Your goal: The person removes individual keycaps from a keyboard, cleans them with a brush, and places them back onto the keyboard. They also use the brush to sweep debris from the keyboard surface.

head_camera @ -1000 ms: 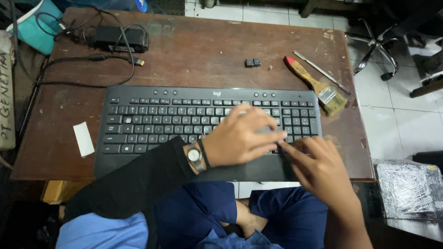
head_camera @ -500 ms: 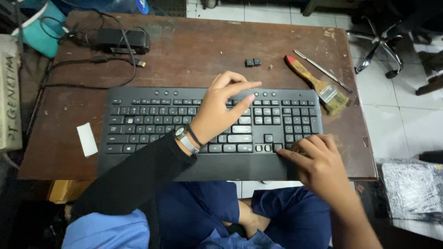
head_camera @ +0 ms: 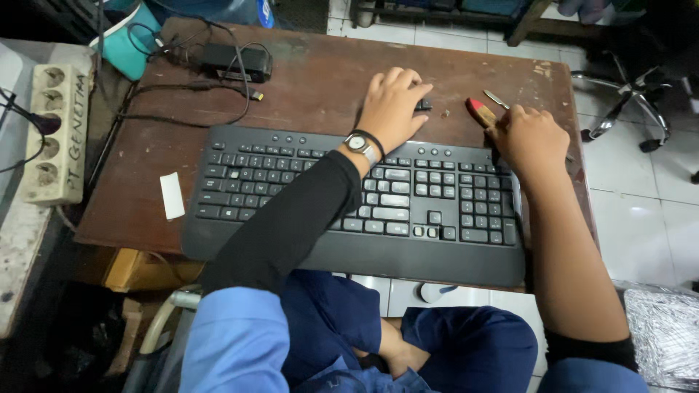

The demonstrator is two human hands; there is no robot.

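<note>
A black keyboard (head_camera: 291,189) lies across a worn brown wooden table (head_camera: 313,80). My left hand (head_camera: 393,105), with a watch on its wrist, reaches past the keyboard's far edge. It rests flat, its fingertips on small black keycaps (head_camera: 424,105) lying on the table. My right hand (head_camera: 531,138) is at the keyboard's far right corner, closed around a paintbrush. The brush's red handle (head_camera: 480,110) sticks out to the left of the fist and the bristles are hidden. A thin metal tool (head_camera: 496,98) lies just beyond it.
A black power adapter (head_camera: 237,62) with cables sits at the table's back left, near a teal container (head_camera: 135,44). A white power strip (head_camera: 54,131) is at the far left and a white paper slip (head_camera: 172,195) beside the keyboard. A chair base (head_camera: 626,109) stands to the right.
My left hand has moved off the keys to the small black keycaps beyond the keyboard. My right hand has left the keyboard's near right edge and closed on the paintbrush.
</note>
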